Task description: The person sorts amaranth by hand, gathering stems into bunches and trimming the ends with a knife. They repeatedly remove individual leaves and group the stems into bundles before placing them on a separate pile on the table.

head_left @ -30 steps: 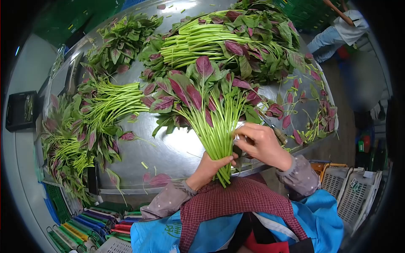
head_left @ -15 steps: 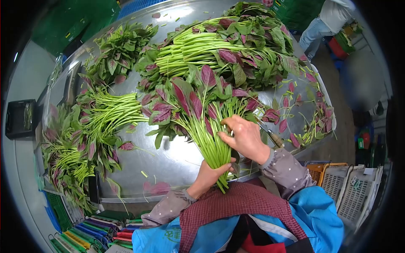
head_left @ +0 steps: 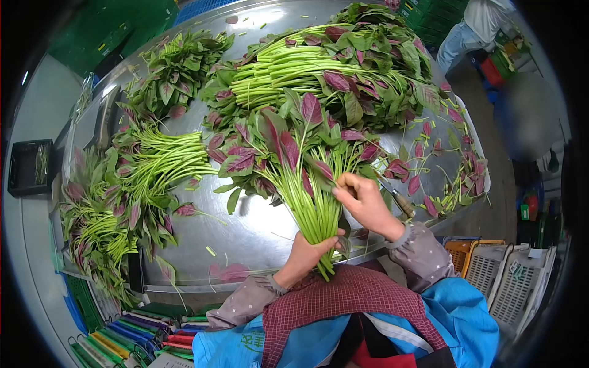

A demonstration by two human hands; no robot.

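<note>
Two hands — left hand (head_left: 305, 250), right hand (head_left: 362, 199) — grip one bunch (head_left: 300, 172).

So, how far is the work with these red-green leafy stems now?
Done: gathered bundles lie at the left of the steel table. In hand: the left hand grips one bunch at its stem ends, while the right hand pinches a stem. Left: a large pile behind, plus scattered loose leaves.

Bunch (head_left: 294, 165): bright green stems, leaves green with purple-red centres.
Table (head_left: 257, 227): shiny silver-grey.
Sleeves (head_left: 423, 254): grey-mauve with small pale dots.
Apron (head_left: 350, 306): dark red with a fine check.
Jacket (head_left: 472, 325): bright blue.
Crates (head_left: 509, 279): white, one orange.
</note>
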